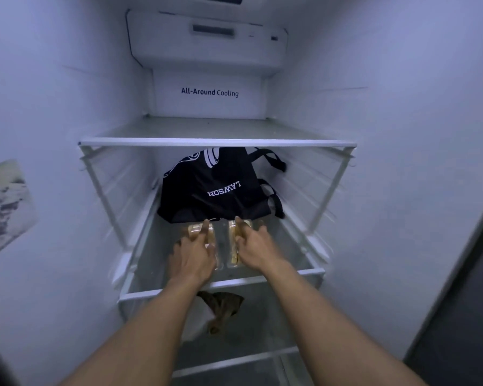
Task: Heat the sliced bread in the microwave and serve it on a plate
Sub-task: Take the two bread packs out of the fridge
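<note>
Both arms reach into an open fridge toward the glass shelf [262,277] in the lower middle of the frame. Two clear packs of sliced bread lie there side by side, just in front of a black Lawson bag [215,188]. The left hand [194,254] lies on the left bread pack [200,232], fingers spread over its top. The right hand [255,245] rests on the right bread pack [236,246], fingers likewise apart, not closed around it. The upper shelf [218,142] crosses mid-frame.
</note>
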